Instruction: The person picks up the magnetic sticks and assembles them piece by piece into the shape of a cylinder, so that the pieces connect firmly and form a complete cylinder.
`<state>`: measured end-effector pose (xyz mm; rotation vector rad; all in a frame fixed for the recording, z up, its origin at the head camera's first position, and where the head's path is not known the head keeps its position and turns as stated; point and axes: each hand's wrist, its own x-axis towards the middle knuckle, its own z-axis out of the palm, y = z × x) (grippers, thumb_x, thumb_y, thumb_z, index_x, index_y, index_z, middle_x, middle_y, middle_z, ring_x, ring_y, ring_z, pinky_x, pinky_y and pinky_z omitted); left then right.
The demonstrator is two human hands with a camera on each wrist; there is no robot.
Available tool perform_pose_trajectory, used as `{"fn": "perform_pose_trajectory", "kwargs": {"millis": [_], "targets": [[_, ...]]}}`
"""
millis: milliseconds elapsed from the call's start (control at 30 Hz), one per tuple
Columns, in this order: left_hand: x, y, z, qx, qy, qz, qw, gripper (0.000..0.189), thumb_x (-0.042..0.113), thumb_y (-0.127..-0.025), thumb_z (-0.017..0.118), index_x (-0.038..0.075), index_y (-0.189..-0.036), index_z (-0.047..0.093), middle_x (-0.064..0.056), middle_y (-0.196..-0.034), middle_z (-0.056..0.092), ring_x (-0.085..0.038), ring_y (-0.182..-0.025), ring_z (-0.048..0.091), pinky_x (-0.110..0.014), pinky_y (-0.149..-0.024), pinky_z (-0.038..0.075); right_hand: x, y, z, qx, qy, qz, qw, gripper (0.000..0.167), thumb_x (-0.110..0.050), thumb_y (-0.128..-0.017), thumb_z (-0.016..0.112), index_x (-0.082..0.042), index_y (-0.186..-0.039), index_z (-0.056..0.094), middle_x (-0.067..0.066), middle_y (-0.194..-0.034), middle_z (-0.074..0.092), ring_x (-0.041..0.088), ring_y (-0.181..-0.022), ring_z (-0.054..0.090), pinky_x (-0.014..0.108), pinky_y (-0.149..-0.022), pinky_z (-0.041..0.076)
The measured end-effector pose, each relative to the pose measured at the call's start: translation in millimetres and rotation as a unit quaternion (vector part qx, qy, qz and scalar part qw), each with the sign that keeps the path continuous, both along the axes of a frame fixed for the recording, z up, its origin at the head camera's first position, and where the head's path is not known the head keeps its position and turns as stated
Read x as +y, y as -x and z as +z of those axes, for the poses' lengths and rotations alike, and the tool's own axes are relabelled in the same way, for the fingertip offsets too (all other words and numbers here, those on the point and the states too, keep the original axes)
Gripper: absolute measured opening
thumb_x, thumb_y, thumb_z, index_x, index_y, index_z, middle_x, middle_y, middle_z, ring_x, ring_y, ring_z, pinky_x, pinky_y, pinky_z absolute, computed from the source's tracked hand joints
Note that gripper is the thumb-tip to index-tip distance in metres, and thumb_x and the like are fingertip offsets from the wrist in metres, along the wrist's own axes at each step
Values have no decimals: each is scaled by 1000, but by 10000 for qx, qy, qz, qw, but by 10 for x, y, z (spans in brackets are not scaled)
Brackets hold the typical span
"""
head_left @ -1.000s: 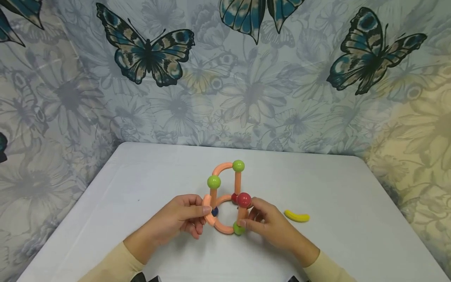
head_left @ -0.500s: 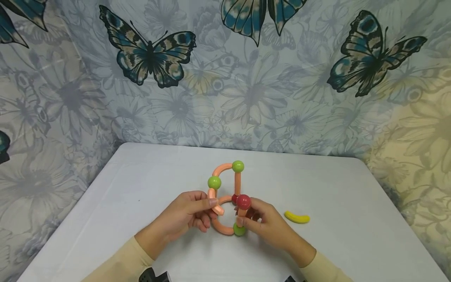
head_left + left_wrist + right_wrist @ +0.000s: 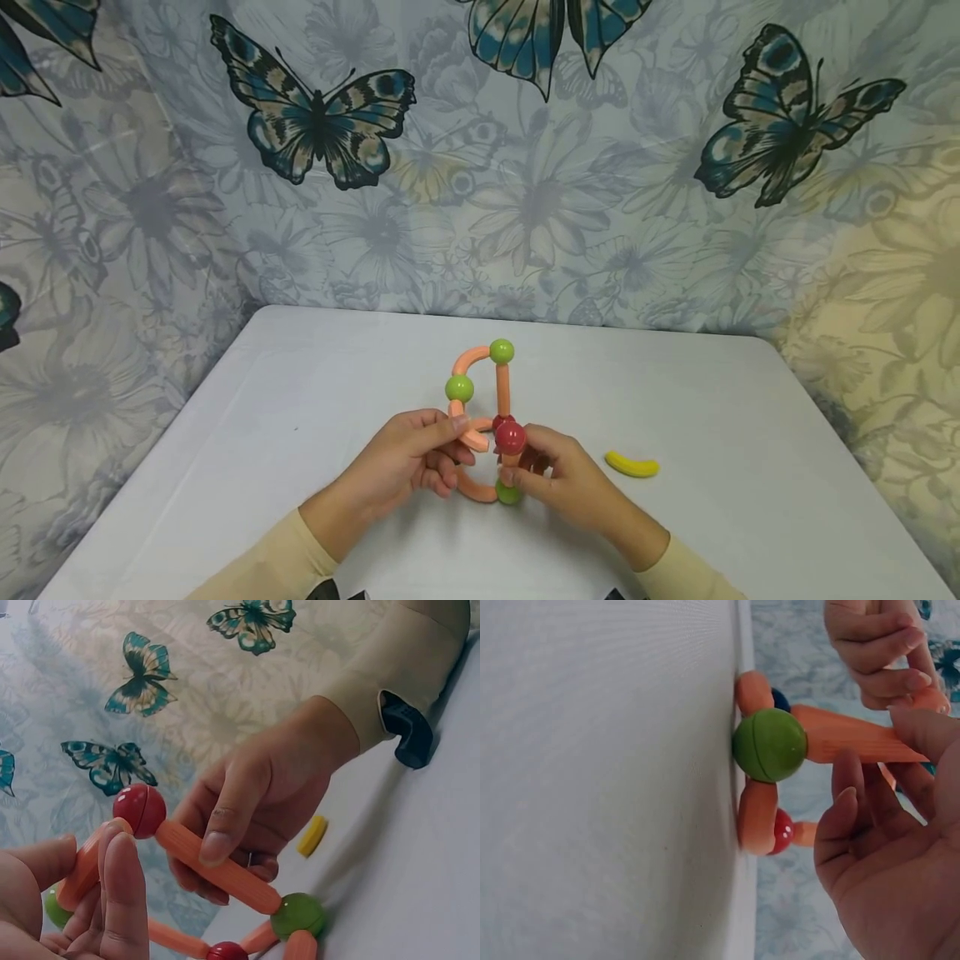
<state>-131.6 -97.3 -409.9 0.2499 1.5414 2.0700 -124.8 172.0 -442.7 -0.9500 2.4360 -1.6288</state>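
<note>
A toy frame of orange sticks and balls stands on the white table, with a green ball [image 3: 502,351] at its top. My left hand [image 3: 408,458] pinches a curved orange stick [image 3: 476,441] between thumb and fingers. One end of this stick is by the left green ball [image 3: 459,388]; the other points at the front red ball [image 3: 139,811], and I cannot tell whether they touch. Just below that red ball, my right hand [image 3: 570,477] pinches a straight upright orange stick [image 3: 217,866]. At this stick's foot is another green ball [image 3: 769,745], low at the table.
A yellow curved piece [image 3: 632,464] lies on the table [image 3: 360,358] to the right of my right hand. Behind the table's back edge hangs a cloth [image 3: 540,208] printed with butterflies and flowers. A dark blue ball [image 3: 780,700] shows low in the frame.
My left hand has moved right, swinging the curved stick's free end toward the front red ball. That red ball and my right hand have shifted slightly left. The yellow piece stays put.
</note>
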Motion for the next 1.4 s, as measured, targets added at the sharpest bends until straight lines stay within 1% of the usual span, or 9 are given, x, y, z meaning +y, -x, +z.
{"fn": "perform_pose_trajectory", "kwargs": {"millis": [167, 300, 467, 533, 600, 767, 1000, 1200, 1400], "targets": [[40, -16, 13, -9, 69, 50, 10000, 30, 30, -110, 70, 0, -107, 68, -11, -97, 77, -9, -62, 67, -26, -62, 60, 10, -7, -5, 43, 1, 66, 10000, 12, -10, -100, 81, -11, -110, 73, -3, -98, 69, 22, -83, 64, 31, -71, 55], [37, -6, 44, 248, 693, 244, 9970, 39, 39, -108, 72, 1, -103, 68, -9, -90, 73, -11, -58, 60, -26, -56, 53, 7, -9, -13, 24, -6, 74, 10000, 13, -9, -100, 81, -12, -110, 74, -3, -99, 69, 21, -82, 63, 31, -70, 55], [-48, 118, 84, 1149, 1913, 1306, 9660, 48, 49, -105, 73, 4, -92, 66, -9, -79, 61, -18, -59, 47, -29, -53, 41, -8, -16, -16, -112, -63, 56, 9999, 15, -12, -100, 81, -10, -113, 74, -4, -97, 69, 21, -83, 63, 31, -70, 55], [-74, 237, 87, 1430, 2102, 1728, 9516, 44, 48, -106, 73, 5, -97, 67, -10, -87, 65, -21, -70, 54, -31, -59, 45, -12, -19, -15, -155, -81, 57, 9998, 16, -13, -100, 81, -9, -114, 74, -4, -97, 69, 22, -83, 63, 31, -71, 55], [-75, 386, 85, 1625, 2125, 1829, 9460, 41, 48, -107, 70, 7, -110, 68, -8, -105, 70, -25, -90, 61, -35, -72, 52, -11, -21, -12, -196, -100, 38, 9998, 17, -14, -101, 81, -9, -115, 74, -4, -97, 69, 22, -83, 63, 31, -71, 55], [39, 727, 81, 1887, 1831, 946, 9602, 60, 56, -111, 56, 12, -153, 55, -5, -148, 61, -27, -136, 55, -52, -107, 48, 7, -20, -21, -331, -177, -14, 9993, 18, -18, -101, 82, -11, -116, 74, -4, -97, 69, 23, -85, 64, 32, -72, 55], [217, 927, 35, 1847, 769, -304, 9793, 63, 52, -116, 42, 12, -165, 45, -9, -157, 54, -31, -145, 51, -58, -117, 39, 62, 15, -125, -527, -269, 80, 9982, 20, -17, -95, 89, -17, -109, 73, -2, -93, 66, 22, -81, 61, 28, -69, 51], [258, 970, 9, 1857, 506, -443, 9803, 53, 40, -116, 48, 11, -160, 53, -11, -151, 59, -33, -137, 57, -52, -105, 51, 86, 55, -202, -680, -475, 93, 9965, 17, -19, -97, 87, -25, -101, 72, -1, -93, 65, 19, -81, 61, 27, -69, 51], [230, 986, -16, 1789, 429, -450, 9819, 49, 34, -115, 50, 9, -157, 56, -11, -148, 62, -34, -135, 59, -54, -103, 50, 88, 73, -223, -715, -539, 88, 9959, 13, -22, -98, 85, -25, -103, 73, -1, -95, 66, 19, -82, 62, 29, -71, 53]]}}
